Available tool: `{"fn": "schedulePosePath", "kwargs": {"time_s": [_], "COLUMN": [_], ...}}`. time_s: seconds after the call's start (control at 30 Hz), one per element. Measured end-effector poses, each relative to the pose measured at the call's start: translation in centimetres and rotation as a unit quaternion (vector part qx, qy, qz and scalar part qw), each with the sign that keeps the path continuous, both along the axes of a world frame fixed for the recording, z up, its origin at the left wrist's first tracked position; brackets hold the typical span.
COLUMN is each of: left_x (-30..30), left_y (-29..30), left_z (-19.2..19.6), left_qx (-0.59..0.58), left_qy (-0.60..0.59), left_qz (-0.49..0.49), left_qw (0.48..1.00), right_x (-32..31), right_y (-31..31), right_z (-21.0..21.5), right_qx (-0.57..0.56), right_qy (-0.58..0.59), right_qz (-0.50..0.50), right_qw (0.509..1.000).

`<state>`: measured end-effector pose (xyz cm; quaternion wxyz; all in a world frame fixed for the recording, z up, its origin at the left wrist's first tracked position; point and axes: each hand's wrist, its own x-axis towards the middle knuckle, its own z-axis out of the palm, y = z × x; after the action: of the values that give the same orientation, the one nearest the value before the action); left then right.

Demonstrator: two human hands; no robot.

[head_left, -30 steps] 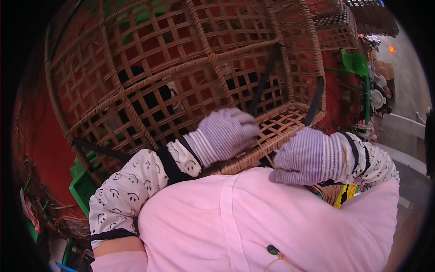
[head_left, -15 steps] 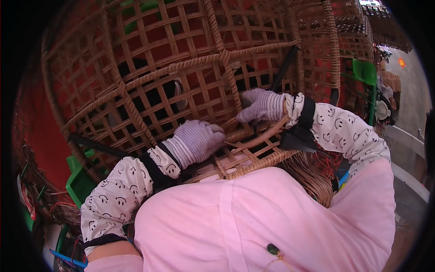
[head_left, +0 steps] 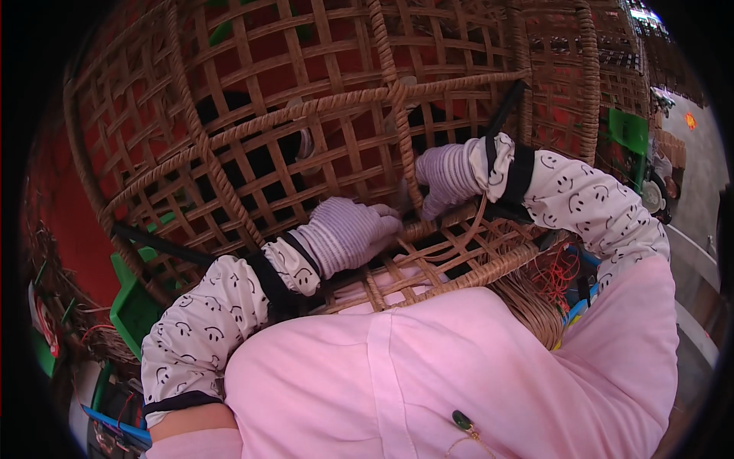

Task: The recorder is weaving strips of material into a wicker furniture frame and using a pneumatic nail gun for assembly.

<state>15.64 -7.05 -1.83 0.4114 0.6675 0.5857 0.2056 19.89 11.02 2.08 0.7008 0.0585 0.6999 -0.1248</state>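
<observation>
The woven frame (head_left: 294, 109) spreads from ten to two o'clock. My left hand (head_left: 340, 236), at nine from centre, curls near its wrapped rail (head_left: 428, 228); my right hand (head_left: 449, 177), at two, bends beside the corded upright (head_left: 402, 126). I cannot tell whether either grips the loose strip (head_left: 475, 226).

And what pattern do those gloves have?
Narrow purple and whitish stripes, on left hand and right hand alike; best seen in the head view.

Right hand (head_left: 447, 177) has moved to the corded upright (head_left: 403, 126); strand (head_left: 478, 226) now curves.
</observation>
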Motion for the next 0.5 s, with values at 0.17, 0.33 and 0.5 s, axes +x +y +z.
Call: {"fn": "schedulePosePath", "kwargs": {"time_s": [0.17,0.33,0.5], "left_x": [-0.4,1.6,0.8], "left_y": [-0.4,1.3,0.6], "left_z": [0.4,2.7,2.6], "left_qx": [0.030,0.211,0.179], "left_qy": [-0.056,-0.062,0.031], "left_qz": [0.076,0.095,-0.047], "left_qw": [0.995,0.971,0.982], "right_x": [3.3,4.3,5.5], "right_y": [-0.4,-3.5,-3.1], "right_z": [4.1,11.5,11.9], "right_qx": [0.007,-0.080,-0.184], "right_qy": [0.124,0.155,0.208], "right_qz": [0.046,-0.032,-0.168], "right_qw": [0.991,0.984,0.946]}}
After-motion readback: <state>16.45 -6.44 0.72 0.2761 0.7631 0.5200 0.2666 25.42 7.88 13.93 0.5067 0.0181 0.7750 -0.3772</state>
